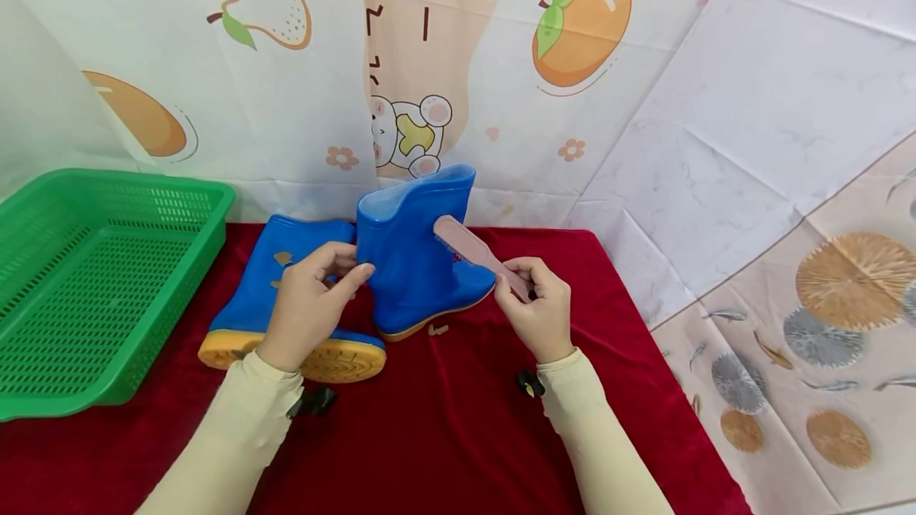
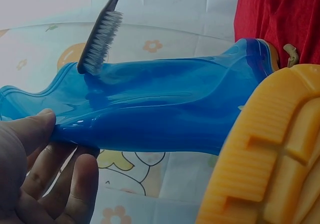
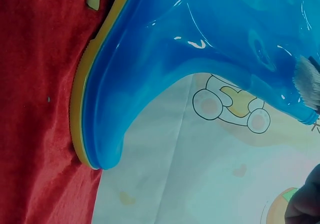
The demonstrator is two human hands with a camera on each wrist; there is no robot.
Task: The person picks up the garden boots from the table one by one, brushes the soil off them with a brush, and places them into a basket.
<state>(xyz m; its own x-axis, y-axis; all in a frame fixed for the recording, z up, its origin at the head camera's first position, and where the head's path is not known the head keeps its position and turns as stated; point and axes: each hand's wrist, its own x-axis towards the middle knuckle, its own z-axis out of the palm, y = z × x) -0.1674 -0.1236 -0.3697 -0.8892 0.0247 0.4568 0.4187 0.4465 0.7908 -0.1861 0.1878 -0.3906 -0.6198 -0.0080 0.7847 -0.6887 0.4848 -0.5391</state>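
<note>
A blue rain boot (image 1: 411,253) with a yellow sole stands upright on the red cloth. My left hand (image 1: 311,304) holds the back of its shaft, the thumb on the side and the other fingers behind. In my right hand (image 1: 537,308) is the handle of a pink brush (image 1: 468,243); its pale bristles (image 2: 103,41) touch the upper shaft. Beside the left forearm a second blue boot (image 1: 250,284) lies on its side, yellow sole (image 1: 351,362) toward me, with brown patches on its shaft.
A green plastic basket (image 1: 215,217) stands at the left. Small brown lumps (image 1: 438,330) lie on the red cloth (image 1: 444,427) in front of the upright boot. Behind, a fruit-printed sheet (image 1: 286,125) hangs close to both boots.
</note>
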